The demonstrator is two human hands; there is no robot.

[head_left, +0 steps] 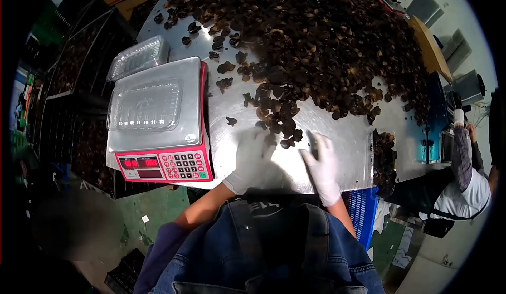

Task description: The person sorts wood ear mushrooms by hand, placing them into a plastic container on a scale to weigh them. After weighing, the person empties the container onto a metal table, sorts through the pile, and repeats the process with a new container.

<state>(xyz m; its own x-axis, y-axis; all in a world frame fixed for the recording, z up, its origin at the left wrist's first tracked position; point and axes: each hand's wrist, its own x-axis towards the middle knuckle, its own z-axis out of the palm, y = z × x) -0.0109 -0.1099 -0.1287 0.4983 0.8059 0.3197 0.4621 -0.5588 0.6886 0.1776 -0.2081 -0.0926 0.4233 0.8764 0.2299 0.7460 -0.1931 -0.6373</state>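
Note:
A large pile of dark wood ear mushrooms (327,46) spreads over the metal table (226,104), thinning to a tip between my hands. My left hand (252,159), in a white glove, rests low over the table just left of that tip, fingers stretched forward and slightly blurred. On the other side, my right hand (323,168), also gloved in white, has its thumb apart from the fingers, with a dark patch showing in the gap. Left of my hands stands a red digital scale (163,162) with a clear plastic container (146,104) on its pan.
Another clear container (138,57) lies behind the scale. Dark racks (68,67) with trays of mushrooms stand at the far left. A blue crate (363,215) sits below the table's front edge at right. Further right is another person (464,194) in an apron.

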